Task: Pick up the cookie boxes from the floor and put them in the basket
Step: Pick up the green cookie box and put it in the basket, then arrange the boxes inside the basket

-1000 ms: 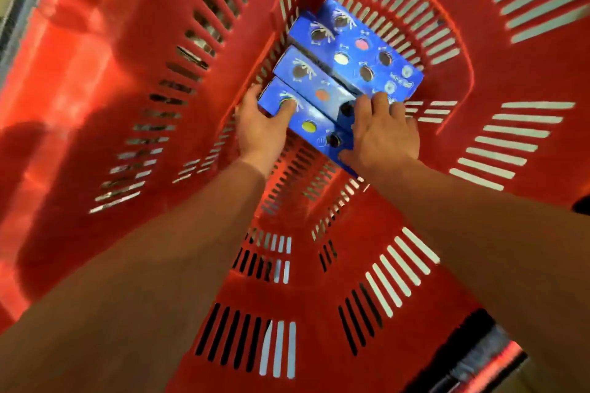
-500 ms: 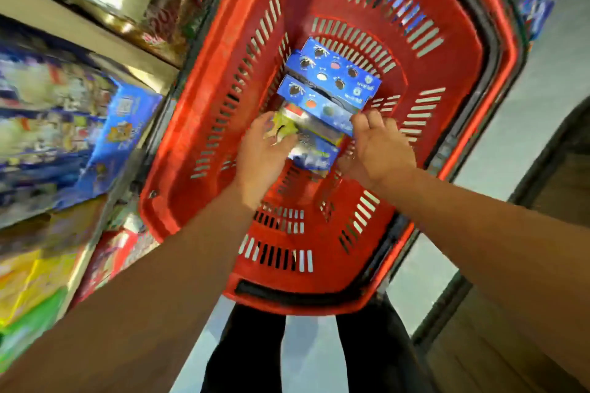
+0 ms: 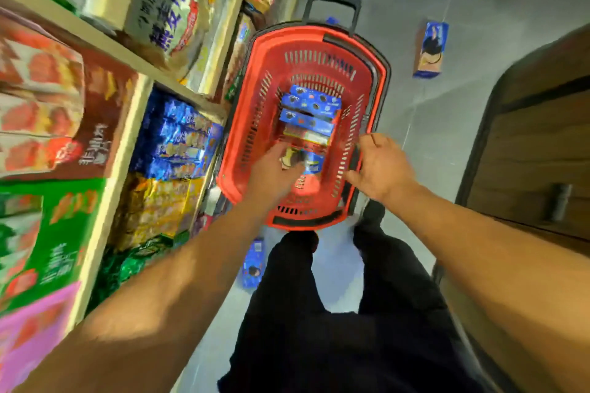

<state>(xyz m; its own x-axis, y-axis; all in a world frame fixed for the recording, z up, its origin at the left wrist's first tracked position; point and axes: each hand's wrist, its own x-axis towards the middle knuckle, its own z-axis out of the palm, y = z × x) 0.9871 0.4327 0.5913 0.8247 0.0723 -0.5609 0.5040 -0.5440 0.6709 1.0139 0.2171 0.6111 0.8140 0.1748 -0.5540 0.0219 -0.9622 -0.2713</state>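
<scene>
A red basket [image 3: 245, 124] stands on the grey floor with several blue cookie boxes [image 3: 314, 102] lying side by side in its bottom. My left hand [image 3: 271, 169] hovers over the basket's near end, fingers spread, just above the nearest box [image 3: 311, 161]. My right hand [image 3: 381, 166] is open above the basket's right rim, holding nothing. One blue cookie box [image 3: 431, 49] lies on the floor beyond the basket to the right. Another blue cookie box [image 3: 253, 262] lies on the floor beside my left leg.
Shelves [image 3: 140, 73] full of snack packs run along the left, close to the basket. A dark wooden cabinet [image 3: 536, 150] stands on the right. The basket's black pull handle [image 3: 332, 6] sticks up at its far end. My black-trousered legs [image 3: 351, 313] stand below the basket.
My head has risen well away from the basket. Both hands have let go of the box they were setting down and lifted out, the right one moving over the rim.
</scene>
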